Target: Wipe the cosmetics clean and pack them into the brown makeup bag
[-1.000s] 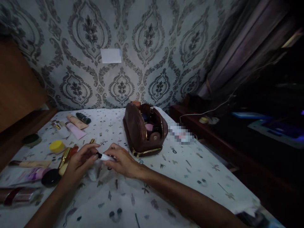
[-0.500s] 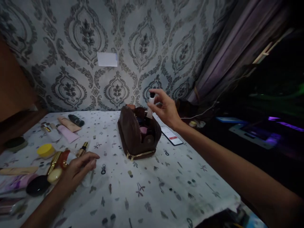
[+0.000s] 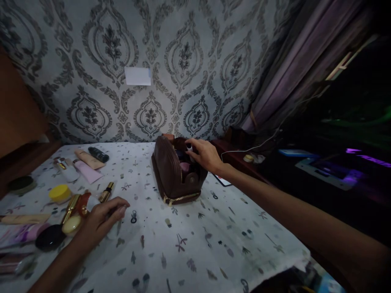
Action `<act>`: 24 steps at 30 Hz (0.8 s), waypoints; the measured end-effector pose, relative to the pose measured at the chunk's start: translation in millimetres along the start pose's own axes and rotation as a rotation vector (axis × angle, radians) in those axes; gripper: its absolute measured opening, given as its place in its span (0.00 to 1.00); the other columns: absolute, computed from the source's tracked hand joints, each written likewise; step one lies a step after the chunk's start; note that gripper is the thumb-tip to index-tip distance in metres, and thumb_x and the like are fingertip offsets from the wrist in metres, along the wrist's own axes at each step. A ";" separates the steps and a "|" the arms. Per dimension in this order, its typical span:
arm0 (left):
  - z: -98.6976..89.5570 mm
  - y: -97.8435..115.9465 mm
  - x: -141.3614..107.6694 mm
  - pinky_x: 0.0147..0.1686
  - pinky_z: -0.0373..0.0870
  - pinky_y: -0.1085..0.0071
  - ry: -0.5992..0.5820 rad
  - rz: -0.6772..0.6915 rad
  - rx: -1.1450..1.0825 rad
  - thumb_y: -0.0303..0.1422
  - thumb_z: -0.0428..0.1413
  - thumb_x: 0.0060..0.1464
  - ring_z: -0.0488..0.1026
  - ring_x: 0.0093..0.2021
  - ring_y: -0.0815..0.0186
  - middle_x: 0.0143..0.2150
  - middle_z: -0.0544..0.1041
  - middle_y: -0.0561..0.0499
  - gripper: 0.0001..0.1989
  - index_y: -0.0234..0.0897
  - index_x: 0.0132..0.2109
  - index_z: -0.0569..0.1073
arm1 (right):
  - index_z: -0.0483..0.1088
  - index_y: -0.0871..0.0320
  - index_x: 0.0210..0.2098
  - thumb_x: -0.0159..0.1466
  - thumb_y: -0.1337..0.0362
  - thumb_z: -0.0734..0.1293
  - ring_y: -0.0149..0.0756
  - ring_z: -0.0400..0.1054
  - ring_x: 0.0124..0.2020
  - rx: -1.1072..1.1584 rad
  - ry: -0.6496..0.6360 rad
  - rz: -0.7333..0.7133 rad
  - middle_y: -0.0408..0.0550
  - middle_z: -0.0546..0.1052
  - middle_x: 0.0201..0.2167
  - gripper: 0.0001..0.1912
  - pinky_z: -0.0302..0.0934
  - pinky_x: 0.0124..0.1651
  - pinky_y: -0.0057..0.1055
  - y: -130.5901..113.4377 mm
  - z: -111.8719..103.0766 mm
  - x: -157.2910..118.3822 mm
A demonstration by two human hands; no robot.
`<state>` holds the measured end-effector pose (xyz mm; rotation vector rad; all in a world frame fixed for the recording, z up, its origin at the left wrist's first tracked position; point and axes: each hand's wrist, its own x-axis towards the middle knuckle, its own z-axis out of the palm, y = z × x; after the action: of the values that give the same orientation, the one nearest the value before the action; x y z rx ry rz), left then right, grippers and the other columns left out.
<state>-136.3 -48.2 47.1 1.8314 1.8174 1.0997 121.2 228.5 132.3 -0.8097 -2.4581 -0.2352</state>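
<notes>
A brown makeup bag [image 3: 168,171] stands unzipped mid-table, with a pink item [image 3: 184,166] and dark items inside. My right hand [image 3: 207,154] is at the bag's opening, thumb and fingers closed on a small white tube [image 3: 190,148] with a dark cap. The lower part of the tube is hidden inside the bag. My left hand [image 3: 105,215] lies low over the table at the left, fingers stretched out and loose. Close to it are a gold-and-black lipstick [image 3: 106,192], a cream-lidded round jar [image 3: 72,225] and an amber-red bottle [image 3: 83,202].
Further left lie a yellow jar [image 3: 60,194], a black compact [image 3: 50,237], a pink tube [image 3: 87,171], a beige tube [image 3: 89,158] and a dark green tube [image 3: 98,154]. A phone [image 3: 224,181] lies behind the bag, partly covered by my right arm. The patterned wall [image 3: 149,110] borders the table's back.
My right hand has moved down, lowering the white tube from above the bag into its opening. My left hand has barely moved.
</notes>
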 end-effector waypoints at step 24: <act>3.6 4.9 0.4 0.28 0.66 0.75 -0.107 -0.007 0.027 0.44 0.46 0.65 0.73 0.30 0.66 0.30 0.77 0.52 0.19 0.37 0.37 0.75 | 0.78 0.58 0.47 0.68 0.65 0.63 0.45 0.70 0.47 -0.162 -0.269 -0.217 0.54 0.80 0.43 0.13 0.50 0.46 0.38 10.7 -2.8 4.6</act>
<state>-130.4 -47.5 48.4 1.8599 1.7846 0.9602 125.7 238.5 137.1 -0.6753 -2.8132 -0.4351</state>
